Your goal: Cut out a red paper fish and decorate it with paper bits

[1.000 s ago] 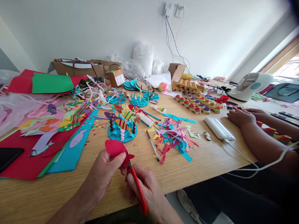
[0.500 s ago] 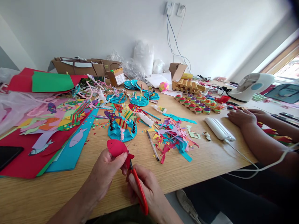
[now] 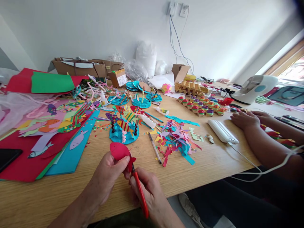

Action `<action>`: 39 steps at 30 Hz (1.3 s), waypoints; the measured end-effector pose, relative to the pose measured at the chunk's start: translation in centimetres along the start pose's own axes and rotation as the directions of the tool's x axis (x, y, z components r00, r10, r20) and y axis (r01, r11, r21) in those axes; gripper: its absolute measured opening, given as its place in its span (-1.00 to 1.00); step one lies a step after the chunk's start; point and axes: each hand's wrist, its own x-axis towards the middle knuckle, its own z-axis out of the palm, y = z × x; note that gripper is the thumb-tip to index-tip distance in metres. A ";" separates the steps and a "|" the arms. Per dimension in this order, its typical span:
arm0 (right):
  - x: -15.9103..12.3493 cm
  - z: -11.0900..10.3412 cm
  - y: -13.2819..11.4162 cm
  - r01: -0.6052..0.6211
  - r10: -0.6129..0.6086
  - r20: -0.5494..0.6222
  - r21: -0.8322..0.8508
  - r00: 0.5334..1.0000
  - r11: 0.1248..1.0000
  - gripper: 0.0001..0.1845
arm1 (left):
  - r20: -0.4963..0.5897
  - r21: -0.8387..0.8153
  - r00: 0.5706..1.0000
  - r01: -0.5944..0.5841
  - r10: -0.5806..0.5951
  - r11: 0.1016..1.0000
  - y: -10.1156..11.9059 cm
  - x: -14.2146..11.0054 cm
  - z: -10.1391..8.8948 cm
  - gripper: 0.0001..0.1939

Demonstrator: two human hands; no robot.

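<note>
Near the table's front edge, my left hand (image 3: 111,172) pinches a red paper fish (image 3: 118,151) between thumb and fingers. My right hand (image 3: 150,190) is closed round the red handles of a pair of scissors (image 3: 142,193). Their blades meet the paper beside the fish's tail, close to my left fingertips; part of the blades is hidden behind the paper. Just beyond the fish stands a blue plate model (image 3: 123,136) bearing patterned paper fish and curled pipe cleaners. To its right lie a pen (image 3: 155,148) and a heap of paper scraps (image 3: 177,137).
Coloured paper sheets (image 3: 71,158) with cut fish lie at left, beside a black phone (image 3: 9,159). At right are a white power bank (image 3: 222,131) with a cable, painted egg cartons (image 3: 201,106), a fan (image 3: 254,88) and another person's hands (image 3: 245,120).
The scissors' handles have tilted slightly, their lower end shifting a little left. The fish stays in my left hand, almost unmoved.
</note>
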 end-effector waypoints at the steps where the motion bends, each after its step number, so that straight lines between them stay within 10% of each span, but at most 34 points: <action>1: 0.0 0.0 0.0 0.006 -0.006 -0.007 -0.008 1.000 1.000 -0.53 | -0.003 -0.006 1.000 0.005 -0.005 1.000 0.1 0.0 0.0 -0.82; 39: -0.3 -0.2 -0.1 -0.029 0.029 0.018 -0.021 0.999 0.999 -0.62 | 0.029 -0.109 1.000 -0.005 0.008 0.994 -0.3 -0.2 -0.2 -0.78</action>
